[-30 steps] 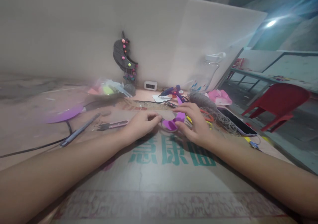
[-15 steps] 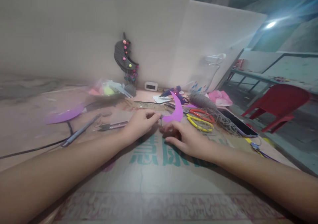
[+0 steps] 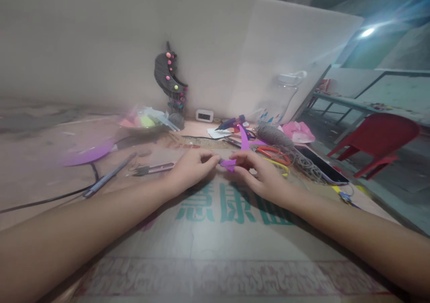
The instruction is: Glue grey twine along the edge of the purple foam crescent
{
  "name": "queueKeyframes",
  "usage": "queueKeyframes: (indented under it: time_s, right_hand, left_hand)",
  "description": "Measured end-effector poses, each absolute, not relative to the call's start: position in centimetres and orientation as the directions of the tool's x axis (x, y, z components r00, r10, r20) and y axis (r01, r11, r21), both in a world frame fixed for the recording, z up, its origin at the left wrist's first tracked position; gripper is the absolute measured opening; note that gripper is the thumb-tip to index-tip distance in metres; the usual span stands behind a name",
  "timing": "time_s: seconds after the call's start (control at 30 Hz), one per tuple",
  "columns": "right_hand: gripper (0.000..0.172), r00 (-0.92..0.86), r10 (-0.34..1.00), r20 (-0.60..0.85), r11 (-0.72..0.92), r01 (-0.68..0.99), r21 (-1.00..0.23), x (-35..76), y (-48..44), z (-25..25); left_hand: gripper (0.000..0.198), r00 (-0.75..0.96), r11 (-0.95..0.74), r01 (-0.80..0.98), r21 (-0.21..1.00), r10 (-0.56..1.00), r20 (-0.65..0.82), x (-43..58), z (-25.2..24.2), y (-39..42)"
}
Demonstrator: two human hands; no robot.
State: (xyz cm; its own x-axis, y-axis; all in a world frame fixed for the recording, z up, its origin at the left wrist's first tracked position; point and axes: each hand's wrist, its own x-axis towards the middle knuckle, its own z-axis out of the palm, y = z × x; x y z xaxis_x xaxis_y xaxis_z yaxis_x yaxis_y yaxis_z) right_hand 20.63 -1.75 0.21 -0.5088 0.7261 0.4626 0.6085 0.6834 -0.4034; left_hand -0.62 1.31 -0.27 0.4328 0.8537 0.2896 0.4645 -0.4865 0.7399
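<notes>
Pinched between both hands, a purple crescent (image 3: 229, 162) is held just above the far part of the cardboard (image 3: 215, 240), over its teal print. Its lower end is clamped by the thumb and forefinger of the left hand (image 3: 191, 166), whose other fingers are curled in. The middle of the piece is gripped by the closed fingertips of the right hand (image 3: 265, 175), and its pointed upper end is turned up and away from the cardboard. Both forearms are laid across the cardboard, one from each near corner.

Just past the cardboard's far right corner, orange pliers (image 3: 273, 153) are seen, partly hidden by the right hand, with a grey hank of twine (image 3: 275, 137) beside them and a phone (image 3: 319, 164) further right. Beyond the cardboard's far edge a blue glue gun (image 3: 231, 123) is laid, and a small clock (image 3: 204, 115) is stood against the wall. A dark moon ornament (image 3: 168, 76) is propped there too. Left of the cardboard, snips (image 3: 152, 168) and a blurred purple disc (image 3: 87, 153) are laid on the table.
</notes>
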Motion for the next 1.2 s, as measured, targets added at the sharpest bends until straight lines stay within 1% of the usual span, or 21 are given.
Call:
queueKeyframes:
  time_s: [0.07, 0.1, 0.13, 0.17, 0.23, 0.37, 0.5, 0.57, 0.73, 0.83, 1.03, 1.2]
  right_hand:
    - [0.023, -0.575, 0.651, 0.496, 0.729, 0.656, -0.195, 21.0, -1.2, 0.1]
    - [0.021, -0.597, 0.620, 0.508, 0.741, 0.660, -0.129, 21.2, -1.0, 0.1]
    - [0.018, -0.602, 0.605, 0.521, 0.743, 0.661, -0.098, 21.3, -0.8, 0.0]
    - [0.016, -0.590, 0.605, 0.535, 0.740, 0.665, -0.103, 21.4, -0.6, -0.1]
    - [0.015, -0.546, 0.630, 0.553, 0.725, 0.668, -0.167, 21.4, -0.5, -0.2]
    - [0.014, -0.483, 0.697, 0.530, 0.684, 0.670, -0.288, 21.1, -0.5, -0.3]
    - [0.014, -0.440, 0.743, 0.505, 0.641, 0.686, -0.344, 20.9, -0.5, -0.4]
    - [0.014, -0.430, 0.755, 0.495, 0.627, 0.693, -0.355, 21.0, -0.4, -0.5]
    - [0.016, -0.422, 0.775, 0.472, 0.606, 0.708, -0.363, 21.0, -0.2, -0.6]
    - [0.018, -0.418, 0.773, 0.477, 0.607, 0.705, -0.365, 20.9, -0.2, -0.6]
    - [0.018, -0.405, 0.782, 0.474, 0.600, 0.698, -0.392, 20.9, -0.3, -0.6]
    - [0.017, -0.394, 0.787, 0.475, 0.592, 0.696, -0.406, 20.9, -0.5, -0.5]
  left_hand:
    - [0.033, 0.440, -0.488, 0.460, 0.742, 0.851, 0.287, -0.6, -0.3, 1.3]
    - [0.033, 0.442, -0.487, 0.460, 0.743, 0.851, 0.285, -0.6, -0.4, 1.3]
    - [0.033, 0.443, -0.486, 0.460, 0.743, 0.851, 0.282, -0.6, -0.4, 1.3]
    - [0.032, 0.444, -0.485, 0.461, 0.744, 0.851, 0.280, -0.6, -0.4, 1.3]
    - [0.033, 0.450, -0.485, 0.455, 0.747, 0.849, 0.277, -0.6, -0.3, 1.2]
    - [0.033, 0.497, -0.511, 0.434, 0.742, 0.823, 0.276, -0.5, -0.2, 1.0]
    - [0.036, 0.517, -0.480, 0.446, 0.755, 0.827, 0.221, -0.5, -0.4, 1.0]
    - [0.038, 0.524, -0.464, 0.449, 0.764, 0.829, 0.196, -0.5, -0.5, 1.0]
    - [0.038, 0.542, -0.478, 0.431, 0.765, 0.815, 0.204, -0.6, -0.8, 1.2]
    - [0.038, 0.552, -0.485, 0.421, 0.766, 0.807, 0.208, -0.6, -0.8, 1.3]
    - [0.039, 0.563, -0.461, 0.430, 0.776, 0.809, 0.168, -0.6, -1.0, 1.5]
    - [0.039, 0.588, -0.496, 0.405, 0.769, 0.784, 0.196, -0.6, -0.7, 1.2]
